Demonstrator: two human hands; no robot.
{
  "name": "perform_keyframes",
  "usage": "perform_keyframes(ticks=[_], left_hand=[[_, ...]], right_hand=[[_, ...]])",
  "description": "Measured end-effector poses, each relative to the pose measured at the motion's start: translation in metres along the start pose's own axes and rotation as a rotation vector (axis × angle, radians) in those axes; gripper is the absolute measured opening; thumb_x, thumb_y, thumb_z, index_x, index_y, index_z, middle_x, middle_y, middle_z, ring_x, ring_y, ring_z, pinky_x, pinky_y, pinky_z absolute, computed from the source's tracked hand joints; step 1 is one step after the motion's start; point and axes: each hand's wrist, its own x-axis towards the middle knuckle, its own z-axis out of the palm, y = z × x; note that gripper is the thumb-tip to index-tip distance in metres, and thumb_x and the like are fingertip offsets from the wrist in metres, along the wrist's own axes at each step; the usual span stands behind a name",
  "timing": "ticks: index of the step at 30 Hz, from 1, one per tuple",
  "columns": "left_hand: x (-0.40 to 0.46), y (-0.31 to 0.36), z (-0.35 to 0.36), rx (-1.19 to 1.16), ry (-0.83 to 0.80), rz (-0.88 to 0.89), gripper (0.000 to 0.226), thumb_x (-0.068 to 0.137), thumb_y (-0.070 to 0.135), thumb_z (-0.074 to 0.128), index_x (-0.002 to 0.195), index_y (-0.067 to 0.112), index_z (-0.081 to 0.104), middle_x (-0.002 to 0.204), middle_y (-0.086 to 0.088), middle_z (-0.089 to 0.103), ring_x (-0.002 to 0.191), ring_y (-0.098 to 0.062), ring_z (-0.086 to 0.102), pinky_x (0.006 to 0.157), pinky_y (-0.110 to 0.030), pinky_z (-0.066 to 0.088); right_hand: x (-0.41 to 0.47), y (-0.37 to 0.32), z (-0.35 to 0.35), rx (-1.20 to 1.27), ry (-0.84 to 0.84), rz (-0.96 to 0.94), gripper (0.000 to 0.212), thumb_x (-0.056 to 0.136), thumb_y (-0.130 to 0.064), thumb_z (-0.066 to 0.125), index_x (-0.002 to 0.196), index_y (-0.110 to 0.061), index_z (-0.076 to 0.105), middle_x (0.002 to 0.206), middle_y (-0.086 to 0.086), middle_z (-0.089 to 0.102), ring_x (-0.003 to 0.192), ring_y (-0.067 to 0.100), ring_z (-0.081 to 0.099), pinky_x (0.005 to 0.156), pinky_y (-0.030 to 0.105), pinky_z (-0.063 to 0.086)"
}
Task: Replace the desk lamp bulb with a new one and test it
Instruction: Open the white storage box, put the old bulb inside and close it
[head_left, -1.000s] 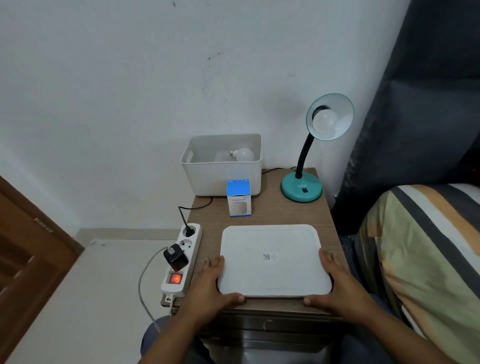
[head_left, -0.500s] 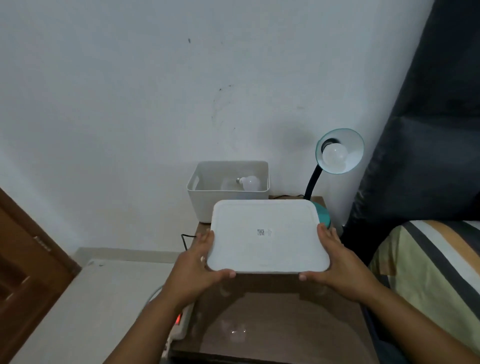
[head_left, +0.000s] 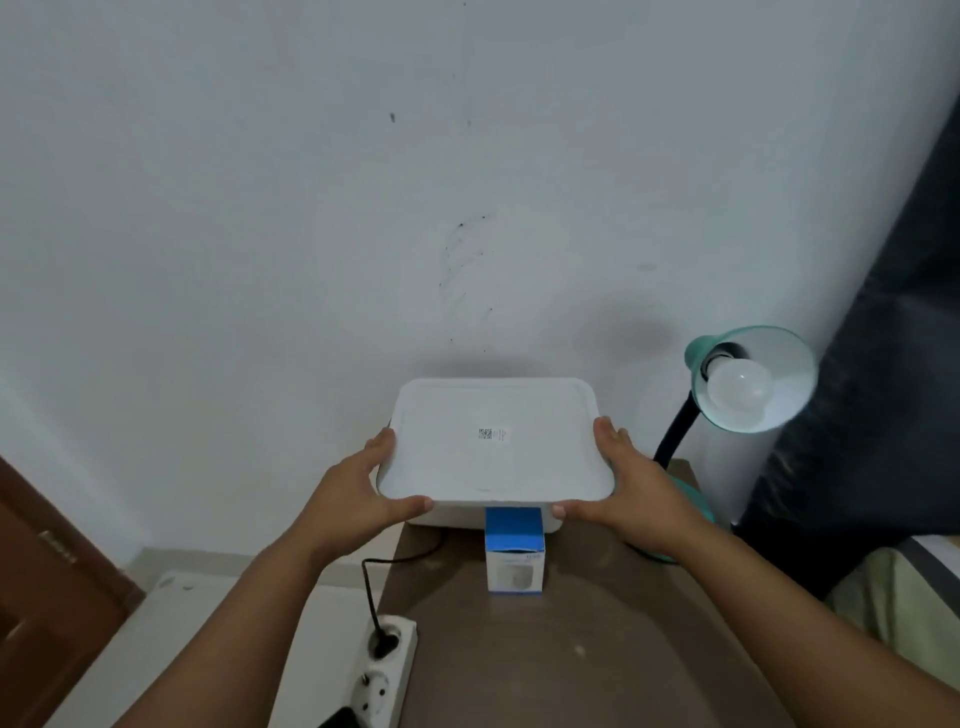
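A flat white lid (head_left: 493, 441) sits over the white storage bin (head_left: 457, 517) at the back of the small brown table (head_left: 571, 649). My left hand (head_left: 358, 493) grips the lid's left edge and my right hand (head_left: 634, 493) grips its right edge. The bin's contents are hidden under the lid. A blue and white bulb box (head_left: 514, 551) stands upright just in front of the bin. To the right stands the teal desk lamp (head_left: 753, 379) with a white bulb (head_left: 737, 392) in its shade, unlit.
A white power strip (head_left: 384, 670) lies along the table's left edge with a black plug in it. A white wall is behind. A dark curtain (head_left: 883, 364) and striped bedding (head_left: 909, 587) are at the right, a wooden door (head_left: 47, 571) at the left.
Both hands lifted the lid off the front of the table and carried it back onto the bin. The bulb that showed inside the bin is now covered.
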Motion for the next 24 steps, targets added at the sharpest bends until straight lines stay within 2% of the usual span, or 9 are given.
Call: perform_keyframes(ticks=[2,8,15,17,21,24], left_hand=[[0.020,-0.002,-0.002,0.010,-0.012,-0.007,0.106,0.077,0.041,0.085,0.161,0.023,0.021,0.165,0.007,0.027,0.148,-0.019,0.032,0.115,-0.036,0.035],[0.061,-0.012,0.000,0.000,-0.034,-0.017,0.105,0.079,0.038,0.083,0.161,0.019,0.020,0.164,0.007,0.029,0.144,-0.017,0.039,0.105,-0.028,0.038],[0.077,-0.020,0.003,-0.055,-0.043,-0.045,0.104,0.079,0.032,0.084,0.161,0.020,0.022,0.161,0.005,0.035,0.139,-0.019,0.045,0.109,-0.035,0.042],[0.076,-0.021,0.004,-0.066,-0.031,-0.050,0.100,0.080,0.030,0.084,0.160,0.020,0.024,0.156,0.008,0.040,0.133,-0.018,0.048,0.104,-0.032,0.043],[0.075,-0.020,0.005,-0.087,-0.036,-0.060,0.092,0.082,0.025,0.082,0.158,0.020,0.030,0.129,0.017,0.045,0.113,-0.011,0.052,0.090,-0.025,0.042],[0.076,-0.021,0.004,-0.124,-0.045,-0.078,0.095,0.081,0.024,0.083,0.158,0.020,0.028,0.132,0.015,0.048,0.115,-0.010,0.053,0.092,-0.026,0.042]], right_hand=[[0.019,-0.001,0.003,0.005,0.004,0.008,0.131,0.065,-0.061,0.081,0.158,-0.024,-0.003,0.166,-0.004,0.005,0.152,0.018,0.010,0.121,0.042,0.021],[0.058,-0.001,0.008,-0.013,-0.008,0.026,0.129,0.067,-0.058,0.081,0.158,-0.022,-0.003,0.166,-0.004,-0.002,0.152,0.012,-0.002,0.122,0.035,0.011],[0.069,0.001,0.014,-0.076,0.004,0.029,0.130,0.065,-0.063,0.079,0.158,-0.020,-0.001,0.166,-0.004,0.001,0.152,0.015,0.001,0.123,0.037,0.014],[0.069,0.001,0.016,-0.084,0.012,0.034,0.129,0.065,-0.063,0.079,0.158,-0.021,0.001,0.166,-0.004,0.003,0.152,0.015,0.000,0.122,0.037,0.014],[0.069,0.002,0.017,-0.066,-0.009,0.062,0.128,0.064,-0.066,0.079,0.159,-0.021,0.005,0.166,-0.004,0.006,0.152,0.014,-0.001,0.122,0.038,0.014],[0.071,0.002,0.017,-0.074,-0.019,0.073,0.129,0.062,-0.068,0.078,0.159,-0.022,0.006,0.166,-0.004,0.007,0.152,0.013,-0.001,0.122,0.038,0.013]])
